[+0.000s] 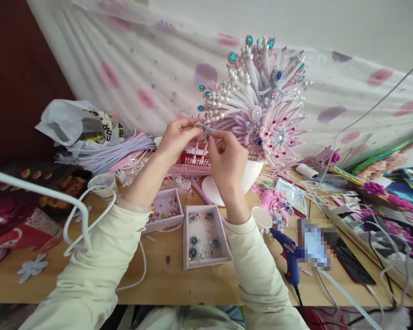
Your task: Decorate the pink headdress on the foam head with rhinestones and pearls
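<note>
Together, left hand [176,137] and right hand [226,160] pinch a small trim piece [203,129] (both grips narrow) beside the headdress [257,110]. Bead trays [203,237] sit near on the tabletop [178,284].

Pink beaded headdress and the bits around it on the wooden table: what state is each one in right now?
Pink beaded headdress: upright on its white stand.
Small pearl-strand ornament: pinched by both hands at the headdress's left edge.
Left hand: fingertips closed on the ornament.
Right hand: fingertips closed on the ornament.
Pink tray of pearls: open, filled.
Blue glue gun: lying on the table, unheld.

Pink, pearl-white headdress [257,105] with teal gems; glue gun [289,256] apparently blue.
</note>
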Available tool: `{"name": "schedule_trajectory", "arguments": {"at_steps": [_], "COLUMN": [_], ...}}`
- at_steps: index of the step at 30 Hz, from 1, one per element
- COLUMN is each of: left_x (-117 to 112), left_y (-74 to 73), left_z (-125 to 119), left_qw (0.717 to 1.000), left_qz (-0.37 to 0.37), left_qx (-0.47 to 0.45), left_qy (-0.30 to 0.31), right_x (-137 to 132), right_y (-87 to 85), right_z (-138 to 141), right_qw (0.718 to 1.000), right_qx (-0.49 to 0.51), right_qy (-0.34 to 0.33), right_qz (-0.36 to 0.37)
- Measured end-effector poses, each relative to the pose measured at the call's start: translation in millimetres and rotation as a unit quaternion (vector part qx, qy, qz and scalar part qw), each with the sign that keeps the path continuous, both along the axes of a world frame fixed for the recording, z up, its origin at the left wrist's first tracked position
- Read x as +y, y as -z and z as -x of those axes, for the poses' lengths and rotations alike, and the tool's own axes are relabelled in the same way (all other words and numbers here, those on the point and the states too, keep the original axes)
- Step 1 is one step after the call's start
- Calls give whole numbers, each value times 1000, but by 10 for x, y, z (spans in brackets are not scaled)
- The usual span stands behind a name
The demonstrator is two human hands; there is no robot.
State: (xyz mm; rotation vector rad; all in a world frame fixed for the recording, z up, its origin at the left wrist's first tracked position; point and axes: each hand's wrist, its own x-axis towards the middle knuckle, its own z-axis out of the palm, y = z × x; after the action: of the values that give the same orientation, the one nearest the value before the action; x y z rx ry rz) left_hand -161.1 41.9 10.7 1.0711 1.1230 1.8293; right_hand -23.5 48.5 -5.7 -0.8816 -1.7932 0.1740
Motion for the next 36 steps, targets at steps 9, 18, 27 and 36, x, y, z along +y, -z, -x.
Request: {"name": "schedule_trajectory", "arguments": {"at_steps": [9,18,27,36], "left_x": [87,-762,-1573,-1490], "left_y": [62,287,1041,1212], "left_z": [-27,-359,-992,-1208], "left_qw": [999,955,993,982], "left_qz": [-13,-110,0,-23], "left_qx": [28,129,96,188], "left_qy": [-27,-242,65,7], "right_x": [-609,-1183,-1385,-1386], "right_y": [33,290,922,1049], "right_z": [-571,-930,-1004,-1234], "right_qw": [987,931,713,656], "right_qx": [151,287,411,444], "right_qy": [-16,-91,-265,-275], "right_qz": [45,206,503,544]}}
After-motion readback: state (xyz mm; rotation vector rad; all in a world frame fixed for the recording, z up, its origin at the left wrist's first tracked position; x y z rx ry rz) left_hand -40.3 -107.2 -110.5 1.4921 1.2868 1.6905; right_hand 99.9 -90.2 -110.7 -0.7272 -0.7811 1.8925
